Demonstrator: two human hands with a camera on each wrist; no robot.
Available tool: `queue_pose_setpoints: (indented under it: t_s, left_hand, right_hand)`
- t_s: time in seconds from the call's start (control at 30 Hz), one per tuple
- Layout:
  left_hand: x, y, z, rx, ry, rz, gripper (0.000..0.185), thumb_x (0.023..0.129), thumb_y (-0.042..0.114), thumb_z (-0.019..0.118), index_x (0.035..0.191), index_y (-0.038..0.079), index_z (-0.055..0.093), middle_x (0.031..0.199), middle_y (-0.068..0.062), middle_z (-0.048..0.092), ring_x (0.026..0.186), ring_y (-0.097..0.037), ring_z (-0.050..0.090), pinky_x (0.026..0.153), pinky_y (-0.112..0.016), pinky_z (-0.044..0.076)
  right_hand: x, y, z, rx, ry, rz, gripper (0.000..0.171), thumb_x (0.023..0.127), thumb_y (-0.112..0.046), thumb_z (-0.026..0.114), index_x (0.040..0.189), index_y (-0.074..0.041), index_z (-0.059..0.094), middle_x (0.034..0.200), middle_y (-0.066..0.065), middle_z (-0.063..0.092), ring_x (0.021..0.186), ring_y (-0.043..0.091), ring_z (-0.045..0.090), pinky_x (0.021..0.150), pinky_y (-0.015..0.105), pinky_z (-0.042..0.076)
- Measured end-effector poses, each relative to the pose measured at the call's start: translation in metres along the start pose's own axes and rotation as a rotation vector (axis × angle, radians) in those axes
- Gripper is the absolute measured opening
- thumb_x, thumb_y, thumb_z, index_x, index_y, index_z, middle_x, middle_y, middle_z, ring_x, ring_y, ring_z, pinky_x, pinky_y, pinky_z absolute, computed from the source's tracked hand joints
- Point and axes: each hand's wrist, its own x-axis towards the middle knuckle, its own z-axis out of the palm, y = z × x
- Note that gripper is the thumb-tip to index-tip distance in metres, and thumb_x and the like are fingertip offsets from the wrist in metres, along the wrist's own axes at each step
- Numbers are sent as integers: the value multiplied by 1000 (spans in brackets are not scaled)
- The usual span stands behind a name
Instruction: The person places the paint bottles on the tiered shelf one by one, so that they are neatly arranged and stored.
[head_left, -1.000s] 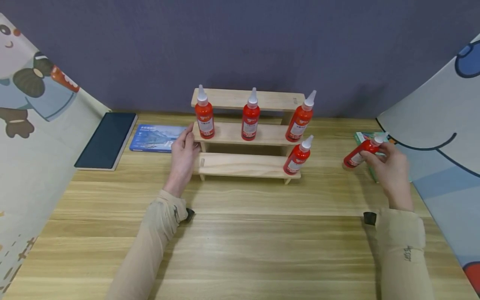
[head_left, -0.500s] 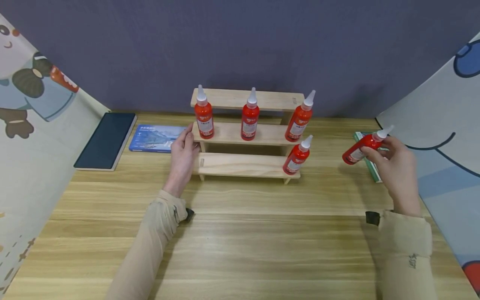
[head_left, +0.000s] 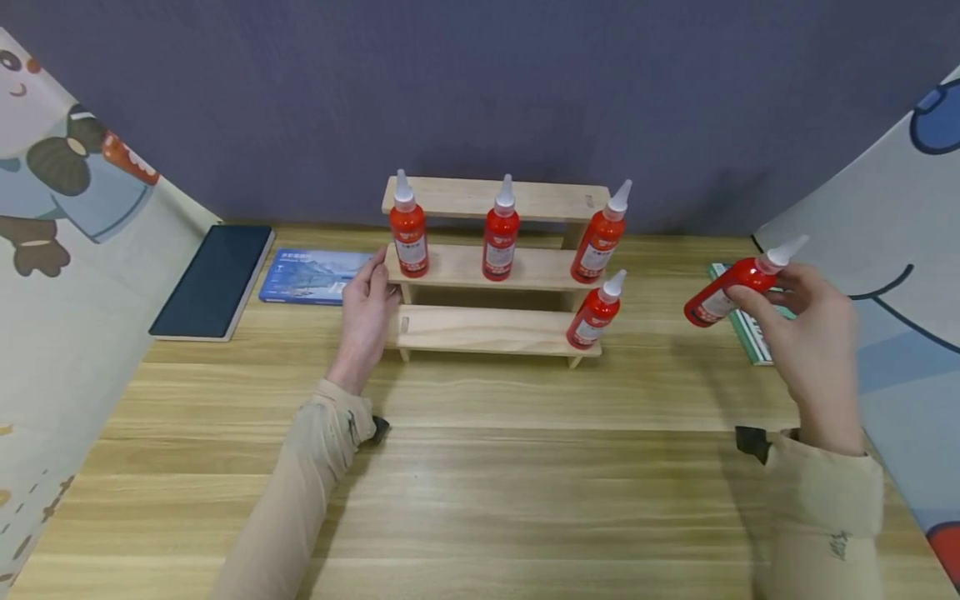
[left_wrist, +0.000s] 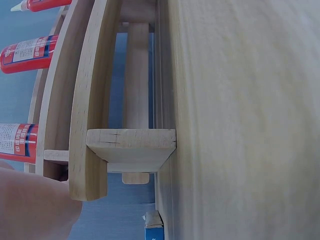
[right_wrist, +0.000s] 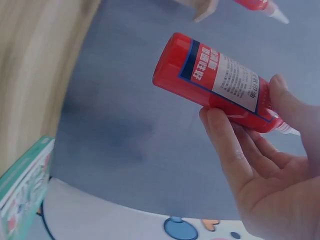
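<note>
My right hand [head_left: 817, 333] holds a red squeeze bottle [right_wrist: 220, 80] with a white nozzle, tilted and raised off the table at the right. Thumb and fingers pinch it near the neck. At the middle, a three-tier wooden display rack [head_left: 495, 329] bears more such bottles. On its middle tier stand a left bottle [head_left: 408, 242], a centre bottle [head_left: 500, 242] and a right bottle [head_left: 597, 246]. Another bottle [head_left: 592, 321] is at the right end of the lowest tier. My left hand [head_left: 365, 308] grips the rack's left end; its fingertips are partly hidden.
Left of the rack lie a blue box [head_left: 318, 277] with a landscape picture and a dark notebook [head_left: 213, 282]. A green-edged book [head_left: 753, 337] lies under my right hand. A dark panel [head_left: 480, 92] rises behind the wooden table [head_left: 525, 500].
My right hand has lifted the red bottle off the table and drawn it slightly right and toward me. My left hand and the rack have stayed put.
</note>
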Motion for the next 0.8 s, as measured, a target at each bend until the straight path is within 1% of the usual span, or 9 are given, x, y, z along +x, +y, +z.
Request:
queue_pose_setpoints:
  t_s: [0.13, 0.37, 0.5, 0.8]
  left_hand:
    - [0, 0, 0, 0, -1, 1, 45, 108, 18, 37, 151, 4, 34, 156, -14, 30, 137, -27, 40, 106, -30, 45]
    - [0, 0, 0, -5, -6, -2, 45, 108, 17, 37, 151, 4, 33, 157, -14, 28, 138, -27, 39, 107, -30, 45]
    - [0, 0, 0, -6, -8, 2, 45, 108, 17, 36, 151, 4, 33, 157, -13, 28, 138, -27, 39, 107, -30, 45]
    - [0, 0, 0, -12, -6, 4, 45, 108, 17, 36, 151, 3, 33, 157, -14, 28, 138, -27, 38, 107, -30, 44]
  right_hand:
    - [-5, -11, -3, 9, 3, -10, 52, 90, -32, 72, 135, -9, 56, 129, 12, 60, 92, -1, 55, 71, 5, 45]
    - [-14, -23, -7, -11, 0, -21, 53, 91, -31, 72, 136, -9, 56, 128, 13, 60, 92, 0, 54, 69, 0, 45]
    - [-19, -30, -9, 11, -3, -23, 52, 90, -30, 72, 135, -10, 57, 126, 11, 61, 94, 2, 55, 69, 0, 46]
    - [-31, -46, -9, 24, -13, -68, 51, 88, -27, 75, 135, -12, 58, 124, 9, 62, 96, 3, 56, 69, 0, 46]
